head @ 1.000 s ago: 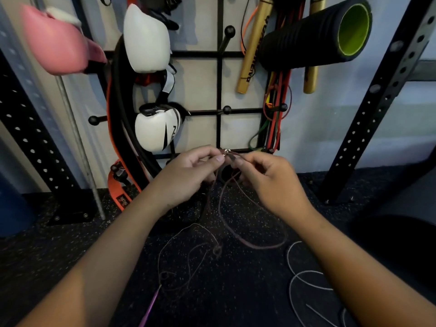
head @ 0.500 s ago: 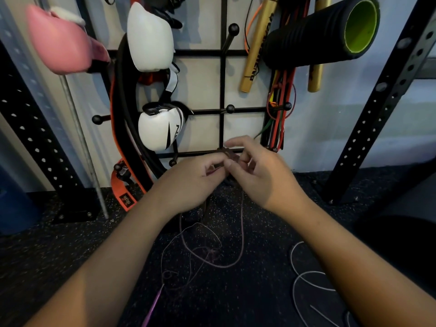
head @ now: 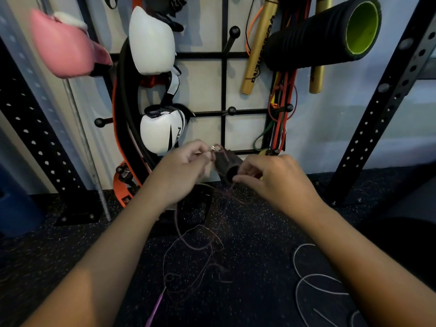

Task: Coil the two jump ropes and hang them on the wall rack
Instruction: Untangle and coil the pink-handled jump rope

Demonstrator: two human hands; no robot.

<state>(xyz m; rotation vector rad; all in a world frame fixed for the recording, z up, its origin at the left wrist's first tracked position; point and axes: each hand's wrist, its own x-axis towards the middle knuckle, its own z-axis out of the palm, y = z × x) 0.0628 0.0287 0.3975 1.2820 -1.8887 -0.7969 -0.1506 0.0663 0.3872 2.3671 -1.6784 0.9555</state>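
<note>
A thin purple jump rope [head: 200, 244] trails in loose tangles over the dark floor, and its dark handle [head: 225, 164] is held up between my hands. My left hand [head: 186, 168] pinches the cord beside the small metal fitting at the handle's top. My right hand [head: 273, 178] pinches the cord at the handle's open lower end. A second, white jump rope [head: 313, 277] lies in loose loops on the floor at the lower right. The black wall rack [head: 224, 90] with ball-tipped pegs hangs just behind my hands.
The rack holds two white boxing gloves [head: 151, 43], a pink glove [head: 63, 46], a black foam roller [head: 325, 36], gold sticks [head: 257, 48] and coloured resistance bands [head: 280, 114]. Black perforated uprights [head: 387, 95] stand at both sides. An orange-and-black strap [head: 122, 142] hangs at the left.
My hands have drawn apart, the right one moving right and down along the cord, so the dark handle now shows between them. The slack loop on the floor has shifted.
</note>
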